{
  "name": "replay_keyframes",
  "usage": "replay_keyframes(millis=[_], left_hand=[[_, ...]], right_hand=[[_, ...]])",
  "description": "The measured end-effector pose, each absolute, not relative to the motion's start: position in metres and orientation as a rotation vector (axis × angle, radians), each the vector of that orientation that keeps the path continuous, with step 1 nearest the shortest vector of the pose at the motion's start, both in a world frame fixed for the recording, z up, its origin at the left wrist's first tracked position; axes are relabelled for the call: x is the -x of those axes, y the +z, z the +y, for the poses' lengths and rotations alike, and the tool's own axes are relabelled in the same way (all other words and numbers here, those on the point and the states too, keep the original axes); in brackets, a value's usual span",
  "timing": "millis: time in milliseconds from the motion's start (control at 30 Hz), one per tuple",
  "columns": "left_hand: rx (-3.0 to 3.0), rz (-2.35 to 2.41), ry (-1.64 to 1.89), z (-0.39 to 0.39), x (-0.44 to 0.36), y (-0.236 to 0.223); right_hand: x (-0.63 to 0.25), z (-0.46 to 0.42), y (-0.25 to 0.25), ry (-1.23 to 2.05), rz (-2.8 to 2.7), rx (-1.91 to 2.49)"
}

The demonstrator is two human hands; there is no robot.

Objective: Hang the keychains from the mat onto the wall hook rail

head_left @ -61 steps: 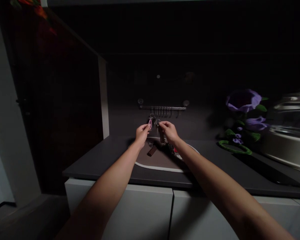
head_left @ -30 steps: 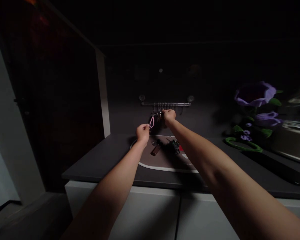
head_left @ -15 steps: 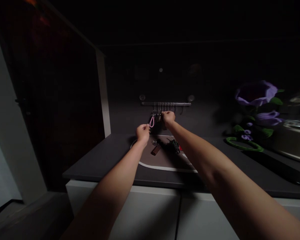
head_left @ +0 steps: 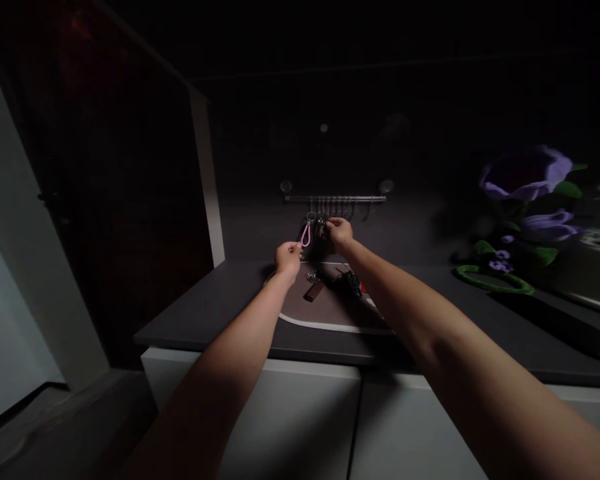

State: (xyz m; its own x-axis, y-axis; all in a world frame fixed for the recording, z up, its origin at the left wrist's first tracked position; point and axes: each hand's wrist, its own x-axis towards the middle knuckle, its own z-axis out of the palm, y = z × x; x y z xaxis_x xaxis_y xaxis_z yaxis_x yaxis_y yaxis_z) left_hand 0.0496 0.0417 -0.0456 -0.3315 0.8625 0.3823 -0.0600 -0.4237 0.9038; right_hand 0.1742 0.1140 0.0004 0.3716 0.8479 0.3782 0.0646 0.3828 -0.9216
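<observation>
A metal rail with several hooks (head_left: pixel 336 199) is fixed to the dark wall above the counter. A pink strap keyring (head_left: pixel 306 233) hangs from a left hook. My left hand (head_left: pixel 287 257) pinches the strap's lower end. My right hand (head_left: pixel 339 233) is closed on a bunch of keys (head_left: pixel 321 228) just under the rail. Below, a round tray with a white rim (head_left: pixel 325 325) holds a brown key fob (head_left: pixel 314 290) and a dark bunch of keys (head_left: pixel 347 281).
The dark countertop (head_left: pixel 220 307) sits on white cabinets (head_left: pixel 290 413). Purple artificial flowers (head_left: pixel 527 180) with a green loop stand at the right, beside a metal appliance (head_left: pixel 587 267). A dark panel with a white edge (head_left: pixel 207 180) rises at the left.
My right hand rose from beside my left hand to the rail with the keys, then dropped slightly. My left hand stayed on the pink strap. The view shifted a little upward.
</observation>
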Motion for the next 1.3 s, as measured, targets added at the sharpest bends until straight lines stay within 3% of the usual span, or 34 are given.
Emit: replay_keyframes(millis=[600, 900, 1300], left_hand=[[-1.552, 1.202, 1.672, 0.051, -0.047, -0.063], [-1.850, 1.341, 1.538, 0.051, -0.043, -0.068], [-2.158, 1.508, 1.240, 0.048, -0.039, -0.075]], right_hand=[[-0.184, 0.082, -0.013, 0.601, -1.179, 1.162], [-0.184, 0.039, -0.027, 0.731, -1.300, 0.966], [-0.205, 0.029, -0.046, 0.174, -1.834, 1.146]])
